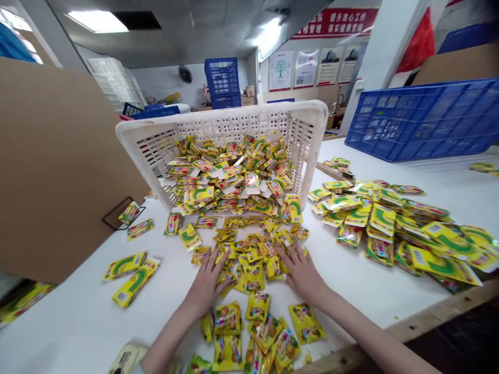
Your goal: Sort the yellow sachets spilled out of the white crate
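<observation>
Small yellow sachets (pixel 254 277) lie in a loose heap on the white table (pixel 148 332), between my two hands. My left hand (pixel 208 280) rests on the heap's left edge, fingers stretched forward and apart. On the right edge, my right hand (pixel 302 272) lies with its fingers spread, touching sachets. More sachets (pixel 228 319) are spread nearer to me. Behind the heap a white plastic basket (pixel 317 135) leans on its side, its mouth toward me. Flat yellow-green boxes (pixel 198 195) fill it, and a few have slid out at its front.
A pile of yellow-green boxes (pixel 384 218) covers the table on the right, before a blue crate (pixel 421 122). Two boxes (pixel 136 280) lie at left. A large cardboard sheet (pixel 58 166) stands along the left side. A pale object (pixel 127 358) sits by my left forearm.
</observation>
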### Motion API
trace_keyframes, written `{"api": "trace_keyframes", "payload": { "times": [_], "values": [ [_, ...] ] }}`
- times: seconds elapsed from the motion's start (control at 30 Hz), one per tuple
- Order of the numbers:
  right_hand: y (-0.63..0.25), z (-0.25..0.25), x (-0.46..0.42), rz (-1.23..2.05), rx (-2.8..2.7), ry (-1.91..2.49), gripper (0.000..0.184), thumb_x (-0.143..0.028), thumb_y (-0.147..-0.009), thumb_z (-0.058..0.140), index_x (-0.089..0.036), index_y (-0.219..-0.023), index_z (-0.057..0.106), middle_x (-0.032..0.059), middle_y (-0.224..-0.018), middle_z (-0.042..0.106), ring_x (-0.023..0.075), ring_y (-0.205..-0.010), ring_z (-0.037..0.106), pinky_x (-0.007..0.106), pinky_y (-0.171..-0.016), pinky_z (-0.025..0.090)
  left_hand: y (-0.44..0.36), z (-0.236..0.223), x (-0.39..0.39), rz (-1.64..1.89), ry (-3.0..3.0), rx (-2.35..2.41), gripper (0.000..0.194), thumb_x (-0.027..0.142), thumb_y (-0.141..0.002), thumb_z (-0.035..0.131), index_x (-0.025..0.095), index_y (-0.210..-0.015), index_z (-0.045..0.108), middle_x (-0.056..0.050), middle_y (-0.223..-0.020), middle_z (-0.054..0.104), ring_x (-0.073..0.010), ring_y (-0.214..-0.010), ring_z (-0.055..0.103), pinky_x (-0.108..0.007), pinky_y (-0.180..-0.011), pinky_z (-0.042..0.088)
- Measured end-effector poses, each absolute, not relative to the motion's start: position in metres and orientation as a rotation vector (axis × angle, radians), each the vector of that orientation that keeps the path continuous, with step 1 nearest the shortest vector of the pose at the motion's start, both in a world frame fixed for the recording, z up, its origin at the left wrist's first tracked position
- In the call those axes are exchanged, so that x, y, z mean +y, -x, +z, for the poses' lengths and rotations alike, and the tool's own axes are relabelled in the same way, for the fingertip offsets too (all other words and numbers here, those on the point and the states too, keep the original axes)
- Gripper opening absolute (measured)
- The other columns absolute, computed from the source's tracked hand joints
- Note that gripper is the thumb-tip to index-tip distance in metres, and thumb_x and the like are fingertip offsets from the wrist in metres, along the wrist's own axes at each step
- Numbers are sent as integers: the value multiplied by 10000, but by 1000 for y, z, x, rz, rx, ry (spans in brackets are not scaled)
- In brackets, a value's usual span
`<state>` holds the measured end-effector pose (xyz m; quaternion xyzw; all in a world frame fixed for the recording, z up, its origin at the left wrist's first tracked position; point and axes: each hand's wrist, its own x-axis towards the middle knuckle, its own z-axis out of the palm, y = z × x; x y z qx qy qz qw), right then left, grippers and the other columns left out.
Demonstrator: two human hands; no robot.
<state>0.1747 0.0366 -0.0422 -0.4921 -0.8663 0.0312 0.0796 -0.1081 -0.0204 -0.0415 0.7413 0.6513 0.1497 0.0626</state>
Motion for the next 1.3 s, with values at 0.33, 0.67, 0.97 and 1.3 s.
{"api": "trace_keyframes", "payload": {
  "times": [0.33,0.67,0.97,1.3],
  "values": [
    [-132,-4,-35,660,-2627,826,310,-164,-731,504,-206,-1035,549,64,-1004,578,232,-967,485,393,-896,398,111,24,-130,2,-1726,2047,351,477,-623,659,186,-799,572,-48,-853,564,-248,-841,514,-350,-748,375],
    [-101,-10,-13,1020,-2392,826,217,-93,-746,405,-159,-890,554,89,-851,634,222,-836,578,384,-770,448,110,2,-121,888,-1156,1763,462,440,-775,522,180,-1141,417,54,-570,505,-140,-567,488,-233,-567,377],
    [-90,3,-38,2122,-1250,746,316,-424,-659,652,-156,-674,486,-25,-492,569,115,-379,546,226,-413,452,46,-18,-89,1527,-535,1223,466,398,-636,718,172,-1020,582,-64,-884,672,-206,-779,619,-267,-654,493],
    [-83,-17,-44,1653,-1284,848,323,-370,-690,652,-222,-912,468,20,-834,573,142,-725,568,211,-558,482,18,-10,-77,1762,-324,1095,361,327,-625,741,188,-923,593,-46,-816,675,-211,-821,633,-285,-740,498]
  ]
}}
